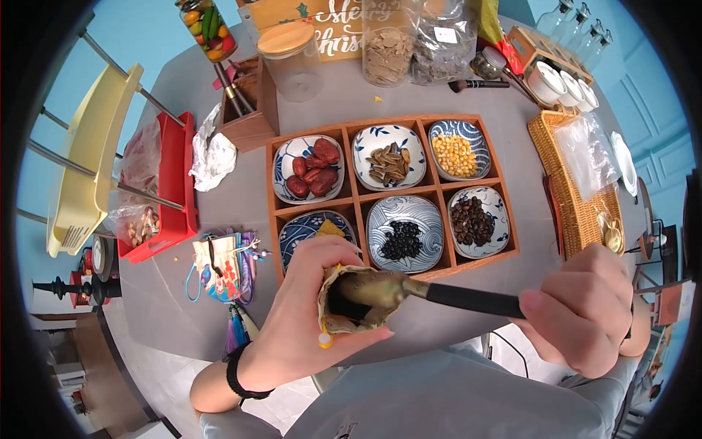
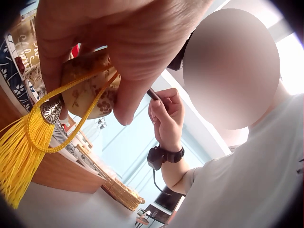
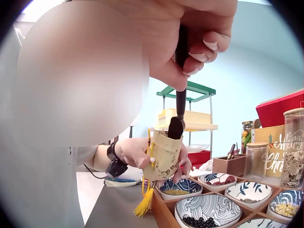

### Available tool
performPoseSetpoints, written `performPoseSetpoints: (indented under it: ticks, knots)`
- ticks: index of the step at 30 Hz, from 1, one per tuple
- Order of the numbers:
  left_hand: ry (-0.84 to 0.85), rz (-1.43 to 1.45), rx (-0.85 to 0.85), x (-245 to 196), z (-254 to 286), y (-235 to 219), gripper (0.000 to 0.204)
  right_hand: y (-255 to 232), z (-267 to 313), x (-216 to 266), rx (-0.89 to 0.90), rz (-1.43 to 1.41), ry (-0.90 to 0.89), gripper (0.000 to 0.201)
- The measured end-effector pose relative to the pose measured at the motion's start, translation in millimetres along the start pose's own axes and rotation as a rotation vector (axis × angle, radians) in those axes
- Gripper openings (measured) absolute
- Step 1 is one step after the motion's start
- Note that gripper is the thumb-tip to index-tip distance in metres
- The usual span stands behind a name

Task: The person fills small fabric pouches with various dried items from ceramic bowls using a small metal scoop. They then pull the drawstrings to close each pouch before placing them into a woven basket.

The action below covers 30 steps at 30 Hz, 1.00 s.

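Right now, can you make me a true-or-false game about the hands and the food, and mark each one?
The left hand holds a bag. True.
The right hand holds a fork. False: it holds a spoon.
The spoon's head is at the bag's mouth. True.
The wooden tray has four compartments. False: it has six.
The corn is mixed with the black beans. False: they are in separate bowls.

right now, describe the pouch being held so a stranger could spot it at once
Find the brown wooden six-compartment tray on the grey table. By its near edge, the left hand holds a cream flower-printed fabric pouch. Unlike the pale pouch with red-and-blue print lying left of the tray, this one has a yellow cord and tassel.
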<state>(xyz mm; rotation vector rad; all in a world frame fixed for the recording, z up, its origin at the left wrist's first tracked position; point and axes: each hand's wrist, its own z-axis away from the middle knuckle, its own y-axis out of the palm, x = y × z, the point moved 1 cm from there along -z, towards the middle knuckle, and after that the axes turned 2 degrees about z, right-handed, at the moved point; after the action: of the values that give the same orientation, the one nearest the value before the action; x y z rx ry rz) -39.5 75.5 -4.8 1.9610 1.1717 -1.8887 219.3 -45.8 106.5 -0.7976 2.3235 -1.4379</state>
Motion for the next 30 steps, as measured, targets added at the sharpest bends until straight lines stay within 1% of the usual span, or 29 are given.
performPoseSetpoints:
  ticks: [2, 4, 7, 9, 10, 11, 13, 14, 15, 17, 19, 21, 23, 24, 27, 28, 30]
  knots:
    - [0.002, 0.000, -0.005, 0.1, 2.9, 0.5, 0.080, 6.1, 9.2, 1.1, -0.135, -0.036, 0.082, 0.027]
    - [-0.012, 0.011, -0.014, -0.8, 6.7, 2.0, 0.079, -1.9, 24.8, -0.3, -0.091, -0.088, 0.183, 0.023]
    - [-0.046, 0.065, -0.030, -0.5, 17.3, 7.3, 0.077, 5.4, 73.2, -4.9, -0.282, -0.236, 0.489, 0.021]
    - [-0.073, 0.122, -0.043, 1.7, 28.7, 12.9, 0.078, 11.6, 106.3, -3.7, -0.372, -0.126, 0.742, 0.019]
    - [-0.103, 0.131, -0.036, 1.5, 33.8, 15.4, 0.079, 9.3, 113.7, -5.4, -0.317, -0.140, 0.841, 0.018]
    - [-0.110, 0.151, -0.036, 2.2, 38.3, 17.7, 0.079, 13.0, 124.1, -12.6, -0.321, -0.125, 0.880, 0.018]
    - [-0.122, 0.193, -0.034, 4.8, 44.6, 23.0, 0.079, 18.8, 138.2, -23.4, -0.215, 0.038, 0.924, 0.020]
    - [-0.137, 0.254, -0.059, 5.2, 47.0, 26.1, 0.080, 26.1, 140.4, -27.9, -0.231, 0.057, 0.883, 0.022]
    - [-0.145, 0.273, -0.071, 4.5, 48.7, 28.4, 0.081, 31.3, 146.8, -32.9, -0.147, 0.146, 0.810, 0.027]
    - [-0.160, 0.312, -0.093, 2.9, 50.7, 32.2, 0.082, 48.4, 155.0, -36.8, -0.096, 0.119, 0.852, 0.032]
    - [-0.188, 0.327, -0.094, 1.0, 50.7, 34.7, 0.082, 60.5, 163.7, -40.5, 0.008, 0.136, 0.902, 0.037]
    - [-0.197, 0.298, -0.091, 0.6, 51.7, 35.2, 0.082, 67.2, 160.9, -42.7, 0.033, 0.154, 0.894, 0.040]
    - [-0.230, 0.329, -0.107, -1.8, 52.7, 39.1, 0.081, 71.8, 162.1, -46.4, 0.085, 0.153, 0.903, 0.041]
    - [-0.240, 0.346, -0.111, -2.8, 52.6, 40.9, 0.081, 73.9, 162.6, -48.9, 0.096, 0.164, 0.882, 0.040]
    - [-0.258, 0.354, -0.117, -4.7, 52.3, 43.5, 0.080, 77.1, 160.6, -51.6, 0.129, 0.127, 0.909, 0.038]
    - [-0.262, 0.357, -0.119, -5.2, 51.8, 44.1, 0.080, 76.1, 158.9, -52.4, 0.161, 0.139, 0.895, 0.032]
    - [-0.264, 0.361, -0.121, -5.3, 51.9, 45.2, 0.079, 78.3, 160.9, -57.7, 0.206, 0.209, 0.812, 0.030]
